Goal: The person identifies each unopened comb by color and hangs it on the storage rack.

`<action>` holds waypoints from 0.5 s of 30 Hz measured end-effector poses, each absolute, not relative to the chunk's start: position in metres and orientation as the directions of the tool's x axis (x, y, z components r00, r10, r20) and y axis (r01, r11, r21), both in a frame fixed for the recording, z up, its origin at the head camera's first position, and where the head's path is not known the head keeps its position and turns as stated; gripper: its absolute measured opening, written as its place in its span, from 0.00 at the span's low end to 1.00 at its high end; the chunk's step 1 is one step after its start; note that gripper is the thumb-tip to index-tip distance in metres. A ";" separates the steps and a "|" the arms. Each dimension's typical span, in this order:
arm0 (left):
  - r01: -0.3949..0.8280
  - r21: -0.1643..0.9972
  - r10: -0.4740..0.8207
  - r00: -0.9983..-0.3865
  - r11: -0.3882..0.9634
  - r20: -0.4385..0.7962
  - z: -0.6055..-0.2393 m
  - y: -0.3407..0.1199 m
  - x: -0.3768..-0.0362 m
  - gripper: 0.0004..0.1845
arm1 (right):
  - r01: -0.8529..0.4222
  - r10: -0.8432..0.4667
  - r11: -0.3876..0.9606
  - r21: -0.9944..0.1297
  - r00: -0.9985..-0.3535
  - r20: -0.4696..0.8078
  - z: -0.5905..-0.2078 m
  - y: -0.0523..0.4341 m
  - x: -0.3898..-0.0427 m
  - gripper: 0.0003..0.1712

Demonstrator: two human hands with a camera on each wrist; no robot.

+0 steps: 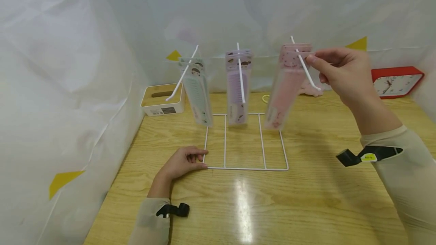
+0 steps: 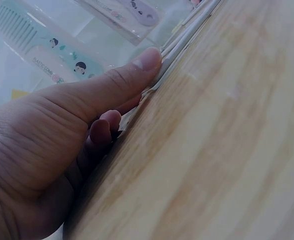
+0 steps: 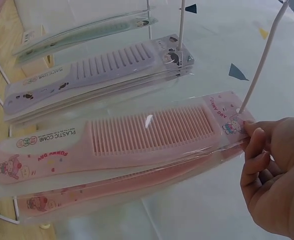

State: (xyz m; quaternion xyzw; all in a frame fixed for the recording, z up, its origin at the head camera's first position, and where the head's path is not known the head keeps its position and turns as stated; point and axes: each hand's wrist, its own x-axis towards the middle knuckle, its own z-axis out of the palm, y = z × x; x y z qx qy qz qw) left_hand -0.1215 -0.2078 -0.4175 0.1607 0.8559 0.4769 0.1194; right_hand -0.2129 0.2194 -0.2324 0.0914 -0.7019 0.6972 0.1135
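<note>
A white wire display rack (image 1: 245, 169) stands on the table, with three prongs rising toward me. Packaged plastic combs hang from them: green (image 1: 197, 90) on the left prong, purple (image 1: 237, 86) in the middle, pink (image 1: 287, 86) on the right. My right hand (image 1: 349, 73) pinches the header corner of the front pink comb pack (image 3: 151, 132), whose hole has the prong through it. Behind it hangs another pink pack (image 3: 127, 182). My left hand (image 1: 182, 163) holds the front left corner of the rack's base, its thumb (image 2: 149, 59) lying on the wire.
On the back left stands a white tissue box (image 1: 161, 101) with a wooden lid. A red clock (image 1: 396, 82) is at the back right. Near the pink packs lie a yellow ring (image 1: 265, 98) and a pink item (image 1: 310, 89). White sheeting (image 1: 102, 48) encloses the wooden table (image 1: 289, 207).
</note>
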 end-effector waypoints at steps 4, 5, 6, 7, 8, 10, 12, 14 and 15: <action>0.164 0.853 0.387 -0.921 0.496 -0.048 -0.419 -0.208 -0.121 0.22 | -0.284 0.026 0.017 -0.959 -0.958 0.285 -0.233 0.221 -0.218 0.14; 0.164 0.853 0.387 -0.921 0.495 -0.047 -0.419 -0.208 -0.121 0.22 | -0.285 0.025 0.017 -0.958 -0.958 0.285 -0.233 0.221 -0.219 0.14; 0.165 0.853 0.387 -0.921 0.495 -0.047 -0.419 -0.208 -0.121 0.22 | -0.284 0.025 0.019 -0.959 -0.958 0.285 -0.233 0.221 -0.220 0.15; 0.167 0.853 0.389 -0.920 0.495 -0.045 -0.419 -0.208 -0.121 0.22 | -0.282 0.025 0.012 -0.959 -0.959 0.283 -0.233 0.222 -0.221 0.15; 0.167 0.854 0.389 -0.920 0.493 -0.045 -0.419 -0.208 -0.121 0.22 | -0.284 0.023 0.008 -0.959 -0.959 0.284 -0.234 0.222 -0.221 0.15; 0.168 0.854 0.389 -0.920 0.493 -0.044 -0.419 -0.207 -0.121 0.22 | -0.280 0.016 -0.014 -0.960 -0.960 0.280 -0.234 0.223 -0.221 0.15; 0.166 0.854 0.388 -0.921 0.493 -0.045 -0.418 -0.207 -0.121 0.22 | -0.280 0.005 -0.039 -0.959 -0.960 0.280 -0.235 0.225 -0.220 0.15; 0.165 0.854 0.385 -0.922 0.493 -0.045 -0.418 -0.207 -0.121 0.22 | -0.285 -0.004 -0.053 -0.957 -0.958 0.285 -0.238 0.227 -0.218 0.16; 0.166 0.854 0.385 -0.922 0.494 -0.044 -0.418 -0.207 -0.121 0.22 | -0.285 -0.007 -0.060 -0.957 -0.958 0.286 -0.239 0.229 -0.217 0.16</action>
